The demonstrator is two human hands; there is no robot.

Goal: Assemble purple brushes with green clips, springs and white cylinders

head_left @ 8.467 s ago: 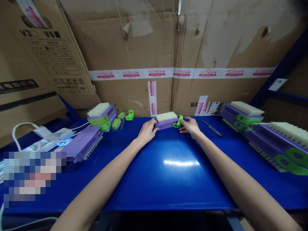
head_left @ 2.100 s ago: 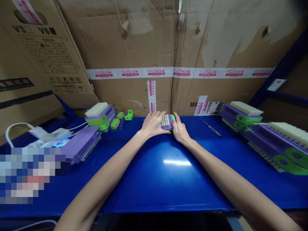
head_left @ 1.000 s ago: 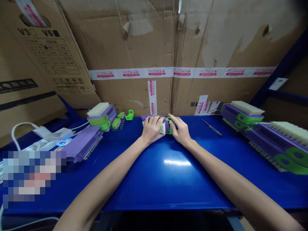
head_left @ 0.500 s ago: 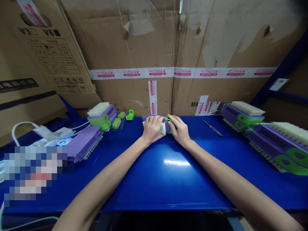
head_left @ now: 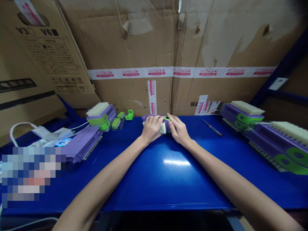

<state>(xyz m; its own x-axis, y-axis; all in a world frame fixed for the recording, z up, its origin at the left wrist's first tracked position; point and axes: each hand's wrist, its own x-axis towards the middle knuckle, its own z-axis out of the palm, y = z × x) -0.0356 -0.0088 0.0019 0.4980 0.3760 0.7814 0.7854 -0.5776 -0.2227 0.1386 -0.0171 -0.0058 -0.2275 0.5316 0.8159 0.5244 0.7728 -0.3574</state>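
Note:
At the back middle of the blue table, a purple brush block [head_left: 162,128] with cream bristles and a green end lies between my hands. My left hand [head_left: 151,127] is wrapped over its left part, fingers bent across the top. My right hand [head_left: 178,129] closes on the green end [head_left: 167,118], with the thumb and fingertips against it. The palms and fingers hide much of the block. A screwdriver [head_left: 212,127] lies to the right of my right hand. A loose green end piece [head_left: 129,115] sits to the left of my left hand.
Similar purple and green brush blocks stand at left [head_left: 101,117] and right [head_left: 243,114]. Small green parts with springs [head_left: 117,122] lie at the back left. A white power strip [head_left: 51,134] with cables is at far left. A large cardboard sheet [head_left: 134,48] rises behind the table.
My right fingers have shifted very slightly on the green end, and less of the green shows. My left hand keeps its grip. Nothing else has visibly moved.

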